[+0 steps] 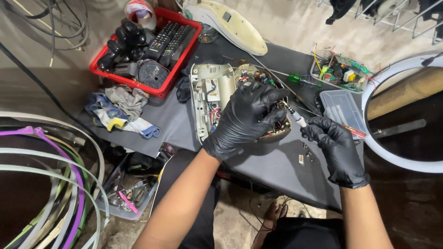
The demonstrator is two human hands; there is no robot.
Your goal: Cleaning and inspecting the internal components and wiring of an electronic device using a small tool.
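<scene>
Left hand (247, 117), black-gloved, fingers curled over the opened appliance casing (217, 94) lying mid-worktop (184, 129), gripping its wiring end. Right hand (334, 143), also gloved, closed around a screwdriver (297, 119), tip angled into the casing's exposed wires. Red basket (184, 50) of remote controls behind; clear plastic box (342, 107) just right.

Both the left hand (247, 117) and the right hand (334, 145) wore thin black gloves with a slight rubbery sheen. The opened appliance (217, 99) had a dull cream plastic shell. The screwdriver (300, 121) showed a bright metal shaft. A matt dark mat (184, 131) covered the table. The basket (184, 53) was glossy red plastic; the rags (122, 108) were crumpled cloth.
</scene>
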